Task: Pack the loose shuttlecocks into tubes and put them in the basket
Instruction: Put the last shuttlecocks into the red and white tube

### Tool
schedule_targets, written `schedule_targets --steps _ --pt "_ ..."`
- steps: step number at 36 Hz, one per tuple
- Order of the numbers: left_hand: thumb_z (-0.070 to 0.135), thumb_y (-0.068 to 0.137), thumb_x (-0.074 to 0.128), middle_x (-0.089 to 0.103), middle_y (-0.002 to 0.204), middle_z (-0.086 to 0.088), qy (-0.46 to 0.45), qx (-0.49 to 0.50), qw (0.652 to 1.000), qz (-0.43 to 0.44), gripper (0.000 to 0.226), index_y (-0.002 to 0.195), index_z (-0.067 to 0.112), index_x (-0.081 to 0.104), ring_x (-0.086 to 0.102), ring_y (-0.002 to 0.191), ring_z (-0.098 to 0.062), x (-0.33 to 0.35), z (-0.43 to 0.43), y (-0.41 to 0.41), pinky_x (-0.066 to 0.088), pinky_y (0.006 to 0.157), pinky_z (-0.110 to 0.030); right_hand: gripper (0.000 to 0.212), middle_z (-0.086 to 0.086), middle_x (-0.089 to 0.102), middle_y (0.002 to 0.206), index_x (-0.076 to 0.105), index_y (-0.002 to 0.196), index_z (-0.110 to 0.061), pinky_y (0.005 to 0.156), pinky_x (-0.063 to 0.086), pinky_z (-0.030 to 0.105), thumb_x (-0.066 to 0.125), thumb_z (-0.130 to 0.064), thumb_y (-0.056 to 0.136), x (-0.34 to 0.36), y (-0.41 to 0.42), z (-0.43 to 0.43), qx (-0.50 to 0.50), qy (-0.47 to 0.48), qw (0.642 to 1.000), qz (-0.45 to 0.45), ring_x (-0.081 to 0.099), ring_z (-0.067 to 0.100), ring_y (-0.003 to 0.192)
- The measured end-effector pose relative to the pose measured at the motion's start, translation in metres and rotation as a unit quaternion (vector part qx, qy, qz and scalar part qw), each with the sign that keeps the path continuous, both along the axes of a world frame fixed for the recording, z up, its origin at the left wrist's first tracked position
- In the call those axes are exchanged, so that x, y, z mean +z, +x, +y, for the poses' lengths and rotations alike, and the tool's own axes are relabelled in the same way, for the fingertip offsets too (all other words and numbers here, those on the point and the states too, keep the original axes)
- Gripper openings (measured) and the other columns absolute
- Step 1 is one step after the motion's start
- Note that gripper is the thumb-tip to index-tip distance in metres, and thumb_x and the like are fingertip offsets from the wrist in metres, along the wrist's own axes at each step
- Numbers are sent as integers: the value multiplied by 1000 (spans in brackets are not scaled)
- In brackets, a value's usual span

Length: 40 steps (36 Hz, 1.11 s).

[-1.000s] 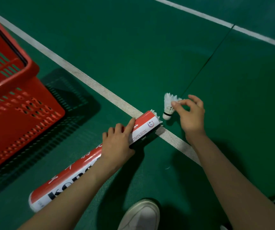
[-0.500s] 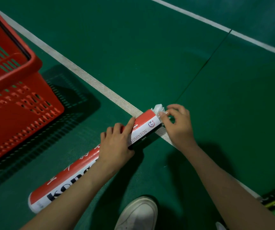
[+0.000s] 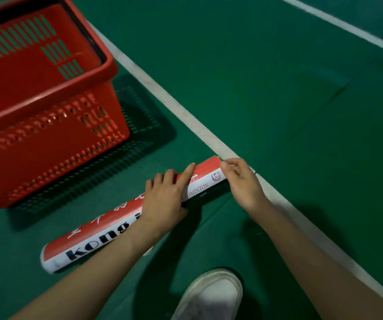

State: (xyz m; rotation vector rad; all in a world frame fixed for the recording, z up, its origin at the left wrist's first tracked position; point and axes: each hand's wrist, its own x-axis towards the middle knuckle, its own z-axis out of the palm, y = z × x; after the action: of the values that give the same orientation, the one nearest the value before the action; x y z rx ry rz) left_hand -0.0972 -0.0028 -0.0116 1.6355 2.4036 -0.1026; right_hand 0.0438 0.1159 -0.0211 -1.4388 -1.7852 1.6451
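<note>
One head-worn wide-angle camera looks forward and steeply down from close above the court floor (image 3: 278, 100), the red basket (image 3: 47, 97) filling its upper left corner.

Left hand (image 3: 165, 199) curled over tube (image 3: 98, 239), gripping; right hand (image 3: 243, 184) fingers curled round tube end. Both forearms extended.

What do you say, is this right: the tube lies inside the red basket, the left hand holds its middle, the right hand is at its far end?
Not quite. The head view shows the tube on the green floor beside the red basket, not inside it. The left hand does hold its middle, and the right hand is at its far end.
</note>
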Motion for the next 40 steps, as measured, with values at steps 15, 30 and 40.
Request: schedule_targets --steps 15,30,40 --pt "32 82 66 36 137 -6 -72 125 989 -16 94 149 38 1 38 119 -28 -26 -102 -76 29 101 -40 35 7 54 127 54 129 -15 105 35 36 51 -23 95 -43 -40 -84 432 234 862 -122 44 25 122" --pt "24 80 66 39 137 -9 -64 148 986 -31 93 150 35 6 40 118 -33 -27 -100 -74 31 98 -41 53 2 15 159 32 142 -22 115 5 55 51 -34 95 -59 -66 -122 619 338 689 -170 7 22 147" --pt "20 80 67 38 137 -10 -49 140 988 -43 95 150 35 4 39 120 -32 -18 -75 -72 32 99 -40 60 13 28 149 26 149 -21 115 11 51 48 -34 95 -53 -72 -145 592 374 686 -197 17 31 141"
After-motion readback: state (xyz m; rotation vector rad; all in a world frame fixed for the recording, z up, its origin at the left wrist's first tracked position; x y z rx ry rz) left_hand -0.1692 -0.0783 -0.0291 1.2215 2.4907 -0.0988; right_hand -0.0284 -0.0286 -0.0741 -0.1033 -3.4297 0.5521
